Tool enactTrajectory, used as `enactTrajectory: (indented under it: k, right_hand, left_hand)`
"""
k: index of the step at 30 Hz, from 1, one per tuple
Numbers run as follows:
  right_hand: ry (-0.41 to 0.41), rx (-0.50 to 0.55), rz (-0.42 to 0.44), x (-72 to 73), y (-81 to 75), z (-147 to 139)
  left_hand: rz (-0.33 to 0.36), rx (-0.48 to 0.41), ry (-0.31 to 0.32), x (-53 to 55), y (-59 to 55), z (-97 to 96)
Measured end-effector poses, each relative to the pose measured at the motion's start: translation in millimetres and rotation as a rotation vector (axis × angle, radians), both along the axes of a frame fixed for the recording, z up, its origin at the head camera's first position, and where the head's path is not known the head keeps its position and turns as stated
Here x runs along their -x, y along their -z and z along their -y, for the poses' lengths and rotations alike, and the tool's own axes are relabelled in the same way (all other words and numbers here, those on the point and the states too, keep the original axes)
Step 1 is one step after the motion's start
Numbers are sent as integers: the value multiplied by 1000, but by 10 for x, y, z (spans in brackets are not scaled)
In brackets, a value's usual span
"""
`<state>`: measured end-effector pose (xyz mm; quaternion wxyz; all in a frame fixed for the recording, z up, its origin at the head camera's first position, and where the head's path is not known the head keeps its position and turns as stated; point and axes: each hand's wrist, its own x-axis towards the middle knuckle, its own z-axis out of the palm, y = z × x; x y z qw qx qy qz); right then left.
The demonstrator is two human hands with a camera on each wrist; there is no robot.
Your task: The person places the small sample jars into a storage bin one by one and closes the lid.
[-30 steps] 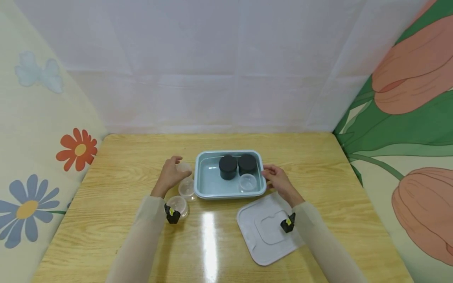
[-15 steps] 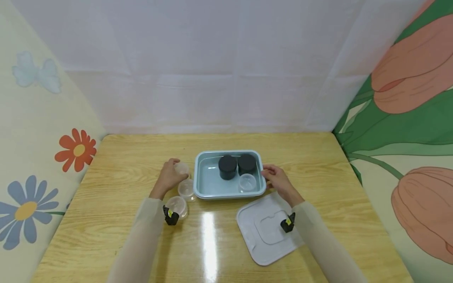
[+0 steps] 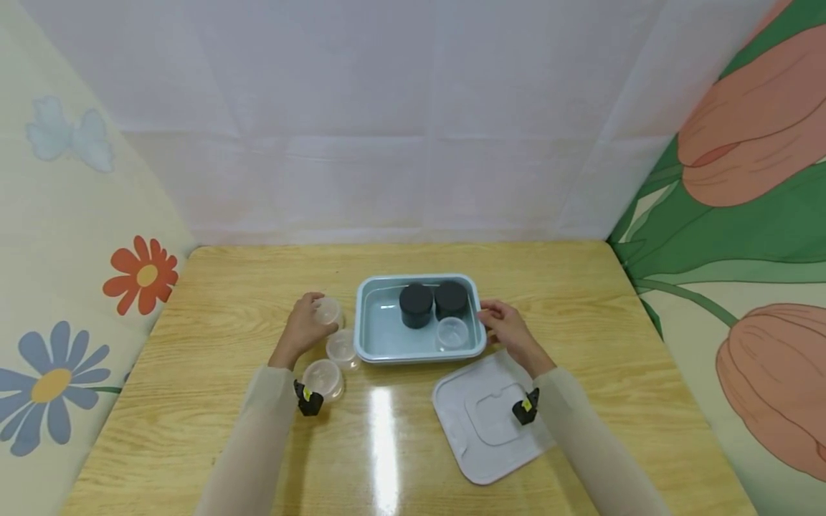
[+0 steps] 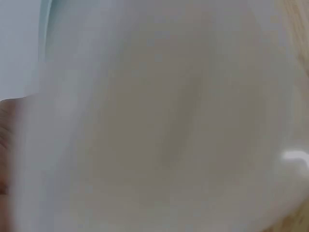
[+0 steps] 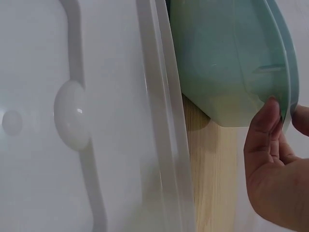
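Observation:
My left hand (image 3: 303, 328) holds the farthest of three clear round plastic cups, its thumb and fingers around that cup (image 3: 330, 311). A second clear cup (image 3: 342, 347) stands just in front, beside a light blue rectangular container (image 3: 381, 337). Close to my left wrist is the third cup (image 3: 324, 380); a blurred translucent shape (image 4: 169, 121) fills most of the left wrist view. At the container's right end, my right hand (image 5: 280, 169) pinches its rim between thumb and fingers. Inside the container stand two black round tubs (image 3: 416, 304) and another clear cup (image 3: 452, 334).
A white lid (image 3: 490, 416) lies askew on the wooden table (image 3: 245, 287) in front of the container, partly under my right wrist. White cloth (image 3: 387, 143) hangs behind the table; flower-patterned panels (image 3: 748, 236) stand on both sides.
My left hand has come down around the farthest clear cup and shifted slightly left with it. The right hand stays at the container's rim.

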<state>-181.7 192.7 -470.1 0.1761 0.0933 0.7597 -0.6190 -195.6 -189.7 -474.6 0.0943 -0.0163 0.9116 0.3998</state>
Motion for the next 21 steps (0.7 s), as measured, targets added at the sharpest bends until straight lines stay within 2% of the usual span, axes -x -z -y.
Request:
enactTrajectory:
  k: [8,21]
  right_hand:
    - [-5,-4,2,11,19,-14]
    - [3,-4,9,11,25,-12]
  left_hand:
    - [-23,-91,-62,-58,66,20]
    - [-9,-113,-93,-91,118,43]
